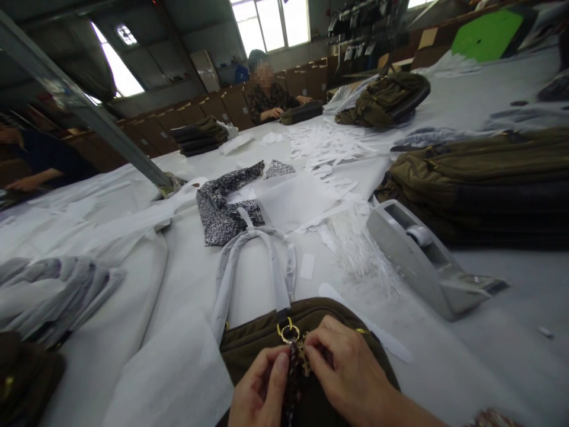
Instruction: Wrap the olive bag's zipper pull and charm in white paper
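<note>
An olive-green handbag (249, 344) lies on the table in front of me, its two handles (272, 255) wrapped in pale covering and standing away from me. From a gold ring (290, 333) at the handle base hang a dark braided tassel (292, 379) and a patterned gold charm (304, 356). My left hand (262, 385) pinches at the tassel's left edge, thumb and index finger together. On the other side, my right hand (349, 362) is closed with its fingertips on the gold charm. My fingers partly cover both pieces.
A grey tape dispenser (427, 261) stands to the right, before a large olive bag (480, 178). Beyond the handles lie black-and-white patterned cloth (222, 207) and clear plastic fasteners (362, 243). Wrapped handles (57, 290) are stacked left. Two people work across the table.
</note>
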